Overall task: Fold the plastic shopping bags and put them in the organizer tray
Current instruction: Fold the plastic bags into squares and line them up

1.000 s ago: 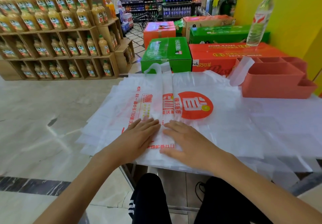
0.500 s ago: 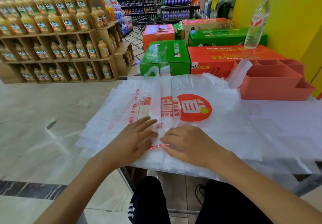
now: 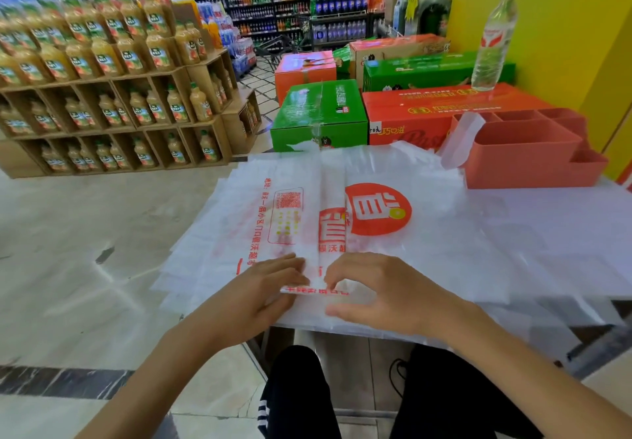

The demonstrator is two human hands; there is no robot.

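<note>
Pinching the near end of the narrow folded bag (image 3: 328,219), the left hand (image 3: 270,288) and right hand (image 3: 386,291) hid its hem. It lay atop the bag stack (image 3: 478,240) overhanging the table's near edge, before the organizer tray (image 3: 526,161). Red print was illegible.

Both flat palms have curled: left hand (image 3: 270,288) and right hand (image 3: 379,293) now pinch the bag's near edge (image 3: 313,290)
</note>
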